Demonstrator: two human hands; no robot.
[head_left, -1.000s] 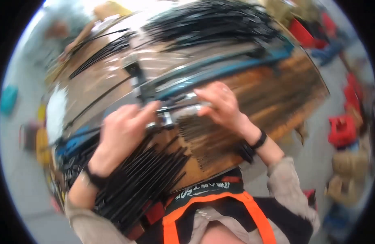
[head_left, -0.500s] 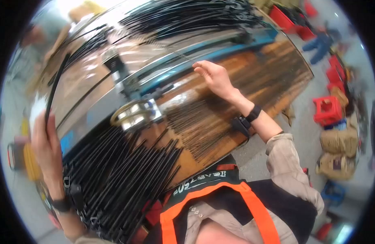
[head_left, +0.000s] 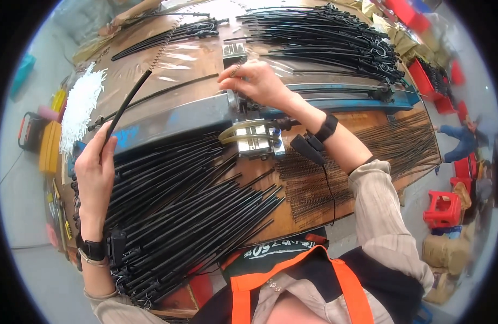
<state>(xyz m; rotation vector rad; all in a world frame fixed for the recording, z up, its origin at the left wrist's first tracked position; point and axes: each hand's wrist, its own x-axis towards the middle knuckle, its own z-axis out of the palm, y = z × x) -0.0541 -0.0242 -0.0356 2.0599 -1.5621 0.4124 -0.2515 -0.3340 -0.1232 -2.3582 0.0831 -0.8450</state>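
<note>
your right hand pinches something small at its fingertips; too small to tell what. your left hand covers the lower end of the black rod it grips. the metal fixture is partly hidden under your right wrist. at 3 o'clock, the figure in blue is blurred and cut by the rim. at 9 o'clock, the yellow items are too blurred to identify.

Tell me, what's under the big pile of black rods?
The wooden table shows beyond the black rods and through gaps between them. Whatever lies beneath the thick middle is covered. The left hand holds one rod.
</note>
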